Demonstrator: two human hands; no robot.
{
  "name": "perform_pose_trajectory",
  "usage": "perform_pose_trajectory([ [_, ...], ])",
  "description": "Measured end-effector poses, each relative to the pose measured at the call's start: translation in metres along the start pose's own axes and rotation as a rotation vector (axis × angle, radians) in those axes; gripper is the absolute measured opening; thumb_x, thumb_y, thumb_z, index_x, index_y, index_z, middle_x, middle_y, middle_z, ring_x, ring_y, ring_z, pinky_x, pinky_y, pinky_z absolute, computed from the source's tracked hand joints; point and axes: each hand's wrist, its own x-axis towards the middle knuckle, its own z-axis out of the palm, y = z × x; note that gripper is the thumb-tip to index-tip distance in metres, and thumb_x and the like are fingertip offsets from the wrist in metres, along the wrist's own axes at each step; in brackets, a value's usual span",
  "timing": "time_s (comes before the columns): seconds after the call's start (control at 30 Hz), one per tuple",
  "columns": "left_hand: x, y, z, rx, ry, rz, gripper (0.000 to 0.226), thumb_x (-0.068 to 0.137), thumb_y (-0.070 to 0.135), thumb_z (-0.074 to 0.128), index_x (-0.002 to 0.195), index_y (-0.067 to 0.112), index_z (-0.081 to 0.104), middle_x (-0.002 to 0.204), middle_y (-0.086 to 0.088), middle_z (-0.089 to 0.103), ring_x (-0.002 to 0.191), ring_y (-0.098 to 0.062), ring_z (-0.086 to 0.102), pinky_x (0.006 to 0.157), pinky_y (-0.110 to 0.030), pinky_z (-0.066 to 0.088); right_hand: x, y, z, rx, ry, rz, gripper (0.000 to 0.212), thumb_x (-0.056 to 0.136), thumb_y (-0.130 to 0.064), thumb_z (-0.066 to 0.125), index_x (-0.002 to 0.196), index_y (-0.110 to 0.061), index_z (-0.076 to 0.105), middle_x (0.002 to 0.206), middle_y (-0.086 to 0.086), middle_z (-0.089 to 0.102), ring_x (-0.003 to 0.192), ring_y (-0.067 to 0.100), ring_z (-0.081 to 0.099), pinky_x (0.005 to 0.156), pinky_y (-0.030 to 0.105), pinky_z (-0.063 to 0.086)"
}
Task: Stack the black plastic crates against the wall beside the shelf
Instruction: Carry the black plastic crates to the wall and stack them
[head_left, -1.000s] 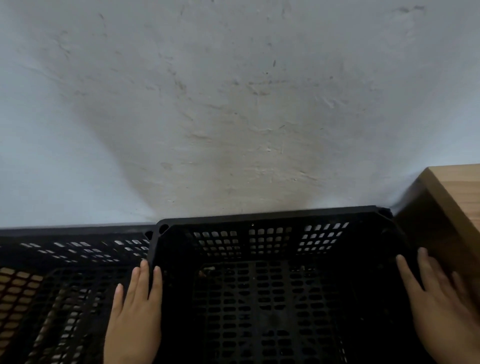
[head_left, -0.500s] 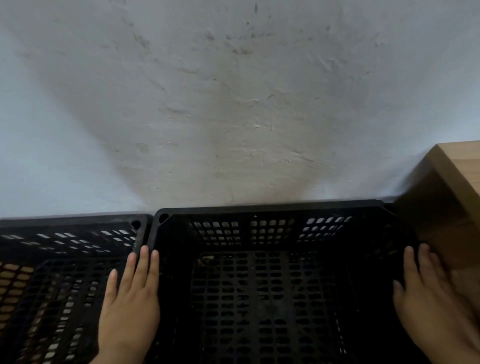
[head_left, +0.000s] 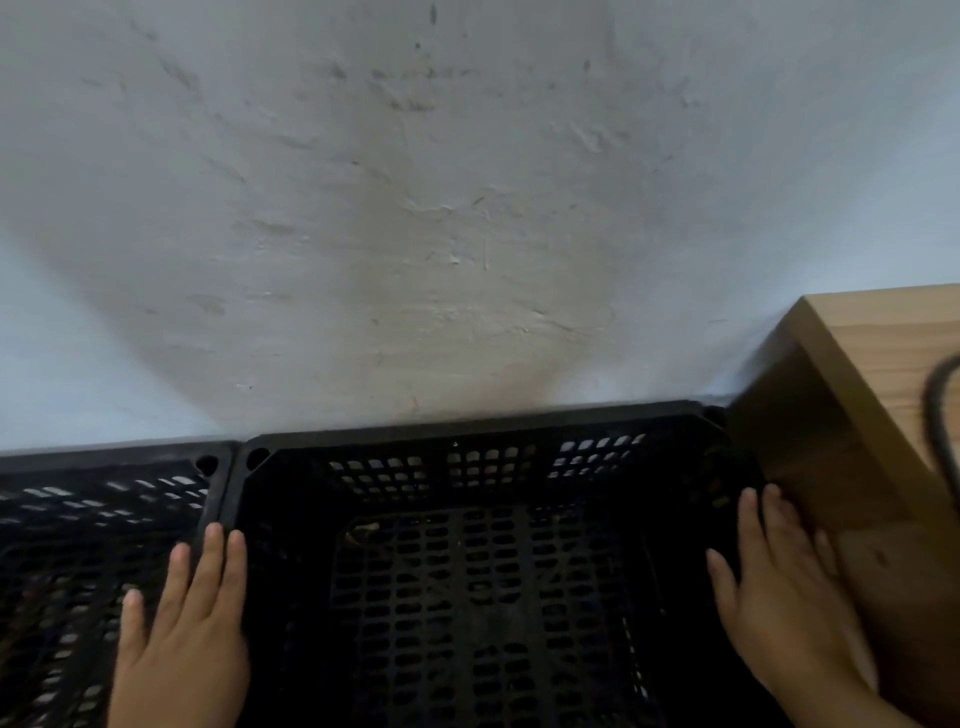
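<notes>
Left hand (head_left: 182, 634): grip wide, fingers straight, lying flat on the left rim of the black crate (head_left: 467, 428), where that rim meets a second black crate (head_left: 104, 486). Right hand (head_left: 784, 597): grip wide, fingers straight, flat on the right rim, just beside the wooden shelf (head_left: 883, 332). Crate: rigid plastic, rectangular, lattice walls and floor, round holes at the rim corners; back rim against the rough plastered wall (head_left: 415, 208). Shelf: pale wood grain. A dark cable (head_left: 935, 415), blurred, crosses it.

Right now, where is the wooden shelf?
At the head view's right edge, the wooden shelf stands against the wall, just right of the right-hand black crate.
</notes>
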Motion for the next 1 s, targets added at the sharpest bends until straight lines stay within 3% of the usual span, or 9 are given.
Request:
perform_pose_trajectory([
  [0.13,0.013,0.0,-0.001,0.025,-0.058,0.026,0.068,0.066,0.014,0.031,0.132,0.006,0.044,0.14,-0.011,0.047,0.125,-0.027,0.033,0.111,-0.032,-0.012,0.009,-0.002,-0.005,-0.005,-0.007,-0.039,0.061,0.095,-0.036,0.027,0.146,-0.004,0.021,0.153,0.016,0.023,0.139,0.027,0.029,0.112,0.036,0.011],
  [0.3,0.013,-0.002,-0.002,0.047,-0.099,0.038,0.067,0.068,0.016,0.03,0.132,0.005,0.044,0.138,-0.013,0.049,0.126,-0.027,0.033,0.112,-0.033,-0.011,0.006,0.003,0.009,0.001,-0.063,0.033,0.067,0.086,-0.042,0.029,0.132,0.003,0.046,0.136,0.022,0.048,0.12,0.035,0.053,0.101,0.039,0.02],
  [0.5,0.012,-0.002,-0.003,0.06,-0.114,0.026,0.067,0.067,0.017,0.036,0.134,0.007,0.043,0.14,-0.009,0.048,0.127,-0.027,0.032,0.112,-0.034,-0.012,0.0,0.002,0.013,-0.029,-0.017,-0.003,0.067,0.084,-0.044,0.032,0.131,0.002,0.048,0.137,0.023,0.047,0.121,0.037,0.05,0.1,0.048,0.029],
  [0.57,0.01,-0.001,-0.006,0.058,-0.122,0.02,0.062,0.075,0.024,0.035,0.134,0.007,0.043,0.141,-0.009,0.047,0.129,-0.027,0.031,0.113,-0.035,-0.012,0.0,0.001,0.013,-0.005,0.044,-0.001,0.059,0.091,-0.037,0.038,0.137,-0.001,0.042,0.144,0.02,0.039,0.13,0.035,0.042,0.104,0.05,0.03],
  [0.63,0.009,0.0,-0.008,0.065,-0.133,0.017,0.061,0.079,0.03,0.033,0.135,0.007,0.044,0.141,-0.01,0.047,0.129,-0.026,0.03,0.113,-0.034,-0.011,-0.001,-0.001,0.01,-0.004,0.008,0.013,0.063,0.092,-0.041,0.038,0.144,-0.007,0.029,0.152,0.014,0.024,0.139,0.03,0.028,0.11,0.052,0.023],
  [0.77,0.005,-0.001,-0.014,0.086,-0.16,0.038,0.061,0.082,0.036,0.032,0.134,0.005,0.046,0.141,-0.011,0.045,0.13,-0.025,0.029,0.113,-0.035,-0.007,0.0,-0.012,-0.006,0.05,-0.093,0.052,0.071,0.09,-0.053,0.016,0.15,-0.018,0.002,0.158,0.004,-0.004,0.145,0.021,-0.002,0.117,0.048,0.003],
  [0.9,0.002,-0.015,-0.029,0.065,-0.097,0.05,0.061,0.084,0.037,0.032,0.134,0.006,0.047,0.141,-0.012,0.046,0.132,-0.024,0.028,0.113,-0.037,-0.002,-0.014,-0.066,-0.025,0.111,0.02,-0.061,0.072,0.09,-0.053,0.021,0.15,-0.016,0.007,0.157,0.003,-0.003,0.145,0.022,0.004,0.115,0.047,0.006],
  [1.0,-0.001,-0.046,-0.042,0.078,-0.058,0.041,0.06,0.089,0.041,0.027,0.136,0.007,0.044,0.143,-0.011,0.043,0.134,-0.024,0.027,0.113,-0.038,-0.002,-0.038,-0.13,-0.032,0.209,0.218,-0.255,0.066,0.095,-0.048,0.031,0.145,-0.006,0.026,0.152,0.015,0.025,0.139,0.028,0.022,0.111,0.044,0.01],
])
